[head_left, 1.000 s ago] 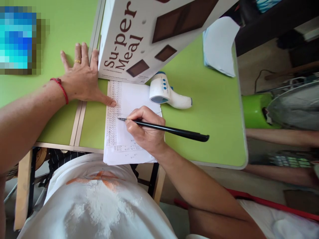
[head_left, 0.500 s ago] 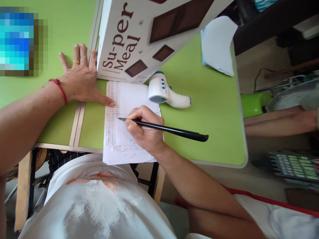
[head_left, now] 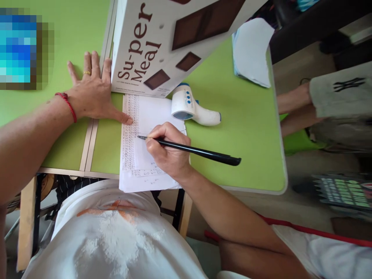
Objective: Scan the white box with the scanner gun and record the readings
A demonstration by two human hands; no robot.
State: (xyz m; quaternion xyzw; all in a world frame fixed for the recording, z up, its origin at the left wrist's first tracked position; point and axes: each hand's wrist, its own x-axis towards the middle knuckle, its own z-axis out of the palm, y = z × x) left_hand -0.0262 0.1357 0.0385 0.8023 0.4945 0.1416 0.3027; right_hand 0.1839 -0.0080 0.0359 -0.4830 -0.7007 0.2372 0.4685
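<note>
Between the thumb and fingers of my right hand [head_left: 170, 153] is a black pen [head_left: 200, 152], its tip at the paper. Beneath it lies a white sheet [head_left: 157, 110] covered along its left side with rows of small handwriting, on top of other papers. My left hand [head_left: 91, 93] rests flat with fingers spread on the green table [head_left: 238, 155], its thumb on the left edge of the sheet. A white box [head_left: 162, 46] printed "Su-per Meal" stands upright beside my left fingers. Right of the box sits a white and blue infrared thermometer [head_left: 192, 108].
Folded papers [head_left: 251, 52] lie at the table's far right edge. A pixelated object [head_left: 17, 48] is at the upper left. Past the right edge are another person's legs [head_left: 295, 100], a green container [head_left: 299, 139] and a dark rack with light green pieces [head_left: 345, 190].
The pen tip has shifted slightly along the writing. The other person's legs have moved, and shorts now show at the right. My left hand keeps its place.
</note>
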